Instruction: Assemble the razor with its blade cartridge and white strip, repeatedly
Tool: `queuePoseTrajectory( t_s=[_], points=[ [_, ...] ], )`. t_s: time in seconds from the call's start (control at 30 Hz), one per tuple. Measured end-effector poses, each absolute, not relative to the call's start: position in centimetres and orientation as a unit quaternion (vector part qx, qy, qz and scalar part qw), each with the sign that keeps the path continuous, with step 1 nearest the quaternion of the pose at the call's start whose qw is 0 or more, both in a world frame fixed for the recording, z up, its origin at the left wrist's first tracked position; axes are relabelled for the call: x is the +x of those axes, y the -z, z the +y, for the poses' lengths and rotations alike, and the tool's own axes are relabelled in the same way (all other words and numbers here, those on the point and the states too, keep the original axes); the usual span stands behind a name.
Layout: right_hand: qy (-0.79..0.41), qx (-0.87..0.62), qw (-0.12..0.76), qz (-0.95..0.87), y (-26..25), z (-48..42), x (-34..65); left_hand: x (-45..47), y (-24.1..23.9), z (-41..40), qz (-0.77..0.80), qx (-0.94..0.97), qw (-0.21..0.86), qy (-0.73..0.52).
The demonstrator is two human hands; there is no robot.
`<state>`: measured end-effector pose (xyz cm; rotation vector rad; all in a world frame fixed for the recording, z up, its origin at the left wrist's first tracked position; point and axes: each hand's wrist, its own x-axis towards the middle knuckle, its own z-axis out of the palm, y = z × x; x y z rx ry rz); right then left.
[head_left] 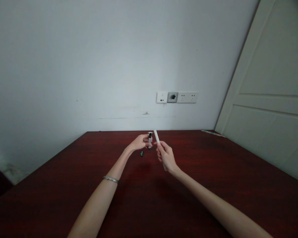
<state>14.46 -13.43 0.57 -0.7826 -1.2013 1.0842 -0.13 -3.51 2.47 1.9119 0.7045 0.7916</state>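
Note:
My left hand [140, 142] is closed around a small upright black-and-white tube-like item [149, 138], held just above the dark red table [213, 172]. My right hand [166, 154] grips a white stick-shaped piece [156, 136] that points up and away, a short gap from the left hand's item. A small dark green piece [141, 153] lies on the table below my left hand. A silver bracelet [110, 179] circles my left wrist.
A white wall rises behind the table, with a row of sockets and a switch plate [176, 97]. A white door [270, 96] stands at the right, beside the table's far right corner.

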Motion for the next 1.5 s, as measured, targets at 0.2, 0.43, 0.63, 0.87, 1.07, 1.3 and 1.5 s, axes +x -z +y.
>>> queuePoseTrajectory(
  t_s=[0.2, 0.43, 0.63, 0.87, 1.07, 1.3, 1.5],
  points=[
    [-0.384, -0.333, 0.617, -0.601, -3.8, -12.0, 17.0, -0.4, -2.6, -3.6, 0.291, 0.809, 0.402, -0.314],
    [-0.216, -0.45, 0.414, -0.761, -8.1, -10.9, 21.4, -0.3, -2.7, -3.7, 0.302, 0.83, 0.349, -0.312],
    [-0.124, -0.5, 0.322, -0.794, -8.6, -10.5, 22.0, -0.3, -2.5, -3.6, 0.301, 0.852, 0.292, -0.313],
    [-0.057, -0.509, 0.308, -0.802, -8.2, -10.1, 20.9, -0.2, -2.4, -3.7, 0.321, 0.851, 0.28, -0.308],
    [-0.071, -0.498, 0.31, -0.806, -8.1, -9.5, 22.5, -0.3, -2.4, -3.7, 0.31, 0.846, 0.299, -0.314],
    [-0.091, -0.48, 0.324, -0.811, -8.6, -9.7, 21.7, -0.1, -2.3, -3.7, 0.324, 0.841, 0.296, -0.316],
    [-0.08, -0.487, 0.307, -0.814, -8.5, -9.4, 21.4, 0.0, -2.3, -3.7, 0.313, 0.837, 0.309, -0.325]
  ],
)
